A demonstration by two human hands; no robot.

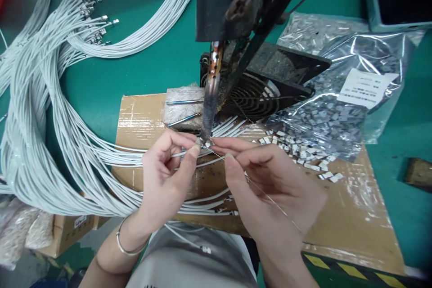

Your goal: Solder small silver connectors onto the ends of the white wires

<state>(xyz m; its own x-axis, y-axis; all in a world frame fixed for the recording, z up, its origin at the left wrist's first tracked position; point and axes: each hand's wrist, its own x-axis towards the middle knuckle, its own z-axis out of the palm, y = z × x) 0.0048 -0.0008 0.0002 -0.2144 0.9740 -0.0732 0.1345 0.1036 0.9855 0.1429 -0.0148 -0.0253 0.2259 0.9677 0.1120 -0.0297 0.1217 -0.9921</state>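
We see bright, even overhead light, soft shadows under the hands, glare on the plastic bag (pixel 367 54) and taped cardboard (pixel 141 117), wide-angle bending at edges, corners slightly soft.

Two hands are working; one soldering iron (pixel 212 99), one fan (pixel 256 94), one bag (pixel 351 94), countless white cables (pixel 50 112) are lying about.

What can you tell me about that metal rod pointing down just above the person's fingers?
The discoloured metal soldering iron rod hangs tilted from a blue-topped dark holder. Its upper part looks scorched copper-brown with small holes; lower down it is grey. Its tip meets a thin white wire pinched by the left hand, with the right hand alongside.
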